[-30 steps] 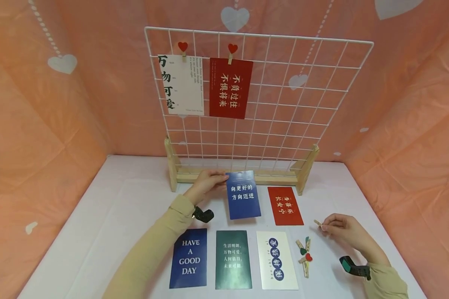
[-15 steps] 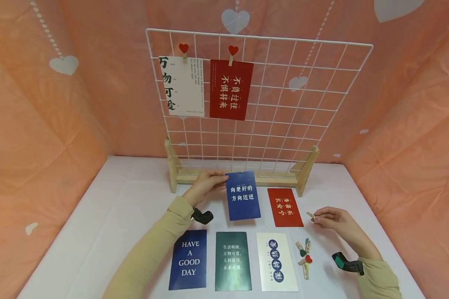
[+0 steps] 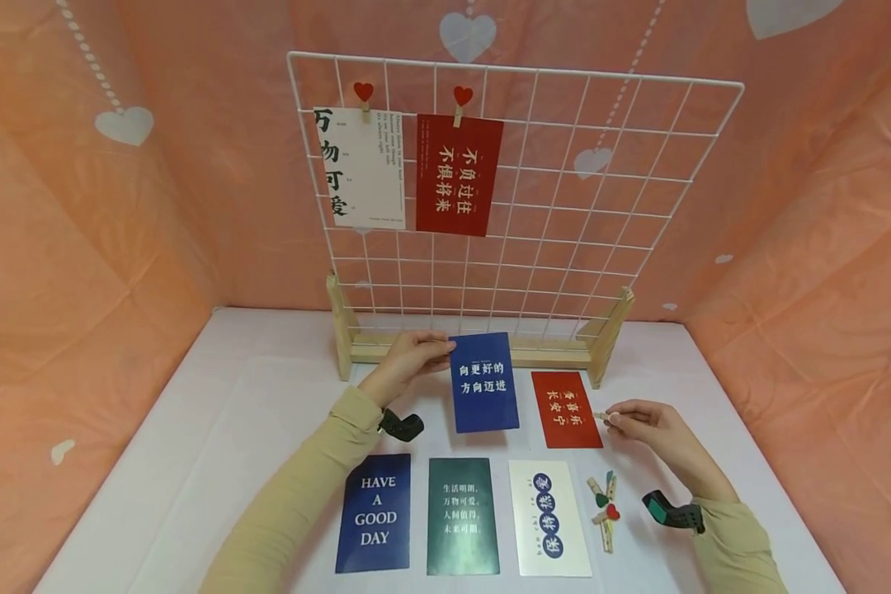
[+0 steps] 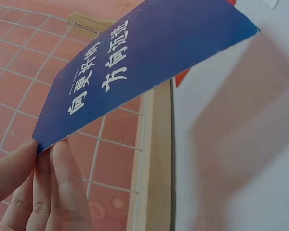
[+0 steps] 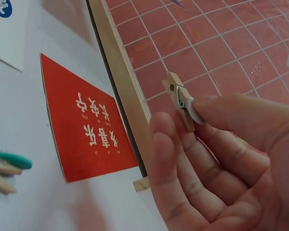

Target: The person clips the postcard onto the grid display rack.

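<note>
My left hand (image 3: 408,363) pinches a blue card (image 3: 484,388) with white characters by its upper left corner. In the left wrist view the card (image 4: 135,62) is lifted off the table, thumb on its front and fingers behind. My right hand (image 3: 649,429) pinches a small wooden clothespin (image 5: 179,98), a white piece under the thumb. That clothespin's tip overlaps the right edge of a red card (image 3: 567,410) lying on the table in the head view. Behind the hands stands a white wire grid (image 3: 549,198), where heart clothespins hold a white card (image 3: 367,173) and a red card (image 3: 459,177).
A blue card (image 3: 374,513), a green card (image 3: 464,516) and a white card (image 3: 527,544) lie in a row at the front. Several heart clothespins (image 3: 607,532) lie right of them. The grid's wooden base (image 3: 549,356) runs along the back of the table.
My right hand has moved left and away from me with the clothespin, toward the red card on the table. The left hand has raised the blue card slightly.
</note>
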